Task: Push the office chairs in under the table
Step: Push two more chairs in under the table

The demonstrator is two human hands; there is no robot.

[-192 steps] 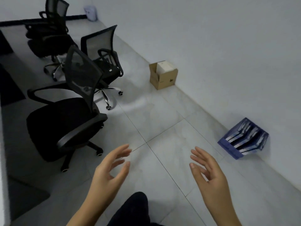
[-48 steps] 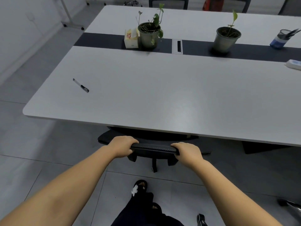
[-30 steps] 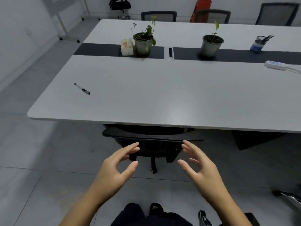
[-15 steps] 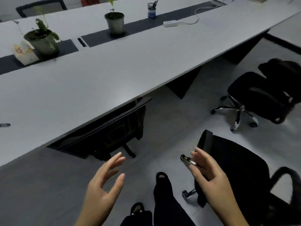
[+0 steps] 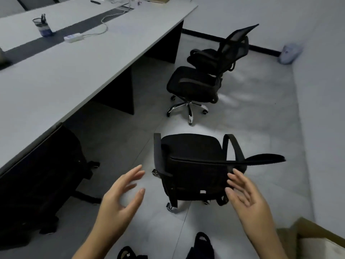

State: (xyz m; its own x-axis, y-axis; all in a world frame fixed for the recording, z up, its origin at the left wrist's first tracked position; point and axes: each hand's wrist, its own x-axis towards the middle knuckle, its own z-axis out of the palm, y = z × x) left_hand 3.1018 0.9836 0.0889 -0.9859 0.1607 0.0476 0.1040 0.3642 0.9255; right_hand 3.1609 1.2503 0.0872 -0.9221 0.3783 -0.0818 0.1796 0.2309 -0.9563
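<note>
A black office chair (image 5: 192,159) stands on the floor right in front of me, its back edge toward me, out from the long white table (image 5: 61,75). My left hand (image 5: 121,199) hovers open to the left of its backrest, touching nothing. My right hand (image 5: 248,199) is open beside the backrest's right side, fingers spread, holding nothing. Another black chair (image 5: 37,186) sits tucked under the table at lower left. Farther off, two more black mesh chairs (image 5: 201,81) stand close together, away from the table.
A pen cup (image 5: 43,25) and a white power strip (image 5: 72,37) with a cable lie on the table. Black table legs (image 5: 119,94) stand under the top. A wall runs along the right, with a cardboard box (image 5: 313,240) at lower right and a pale object (image 5: 289,53) on the floor.
I let go of the chair now tucked under the table and turned right. The loose chair is now straight ahead, and both open hands have come closer to its backrest.
</note>
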